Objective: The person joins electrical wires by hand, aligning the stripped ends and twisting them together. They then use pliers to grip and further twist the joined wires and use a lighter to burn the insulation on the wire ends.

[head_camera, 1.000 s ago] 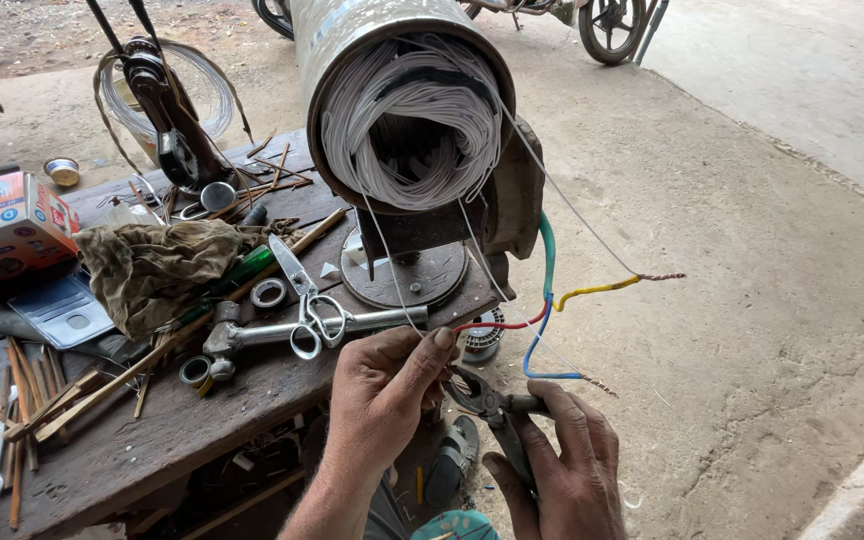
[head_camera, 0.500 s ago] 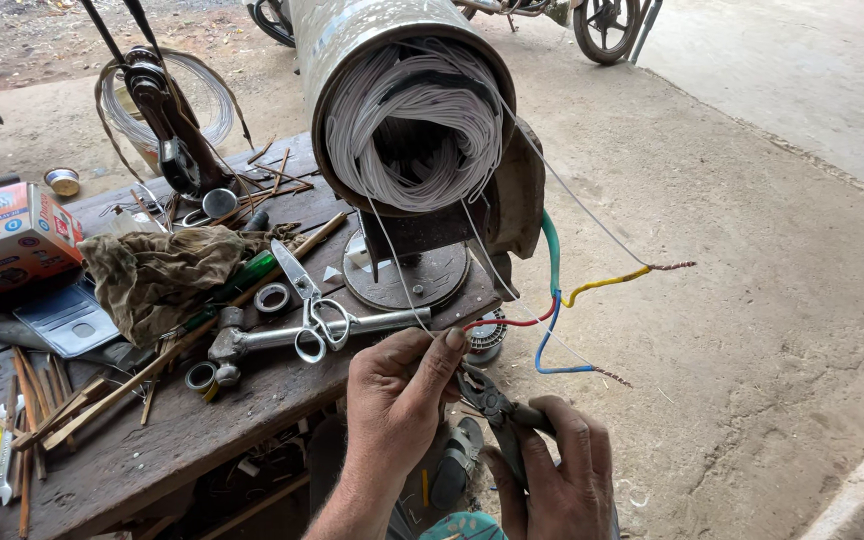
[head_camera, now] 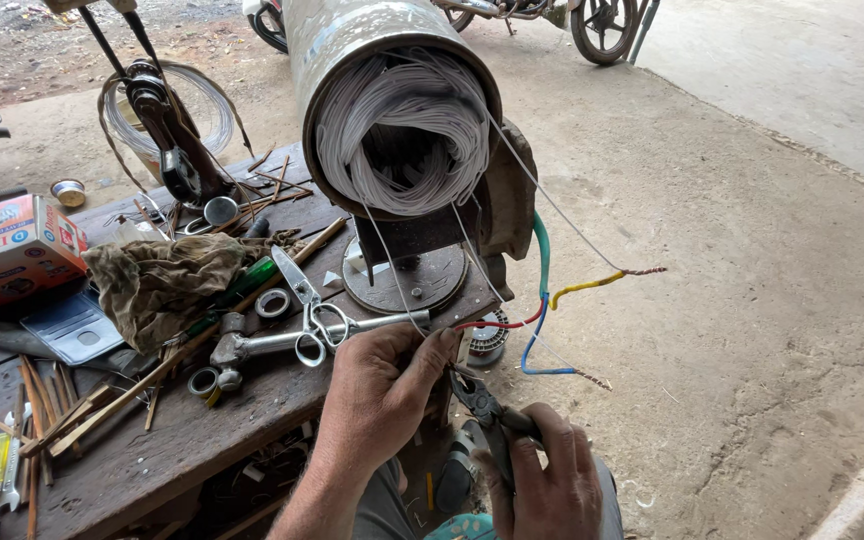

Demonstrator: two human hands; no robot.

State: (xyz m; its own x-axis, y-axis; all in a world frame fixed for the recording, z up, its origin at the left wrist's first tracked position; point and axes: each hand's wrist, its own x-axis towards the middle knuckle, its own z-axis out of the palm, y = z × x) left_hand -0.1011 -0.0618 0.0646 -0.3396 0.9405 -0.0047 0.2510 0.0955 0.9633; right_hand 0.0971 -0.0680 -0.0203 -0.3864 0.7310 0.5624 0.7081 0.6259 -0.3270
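Red wire [head_camera: 492,324]: one, thin, runs from the cable at the bench's right edge to the left hand [head_camera: 377,395], which pinches its end between thumb and fingertips just off the front edge of the bench [head_camera: 202,440].

Pliers [head_camera: 487,415]: one pair, dark, clenched in the right hand [head_camera: 547,485] directly below the pinched wire end; whether the nose is parted or closed cannot be told.

Cable [head_camera: 542,260]: one green sheath hanging off the bench's right side, splitting into three cores, red, yellow [head_camera: 587,287] and blue [head_camera: 532,345]; yellow and blue ends hang free over the floor with bare twisted tips.

Motor cylinder [head_camera: 392,110]: one, metal, open end facing the viewer, packed with white winding wire [head_camera: 402,135]; stands on a round plate [head_camera: 417,280] at the bench's right corner. Thin white strands trail down toward the hands.

Scissors [head_camera: 307,300]: one pair, flat on the bench, just behind the left hand, beside a spanner [head_camera: 272,345].

Rag [head_camera: 162,280]: one, crumpled, left of the scissors.

Cardboard box [head_camera: 12,250]: one, far left.

Open room: bare concrete floor [head_camera: 752,300] to the right; the bench top is crowded.
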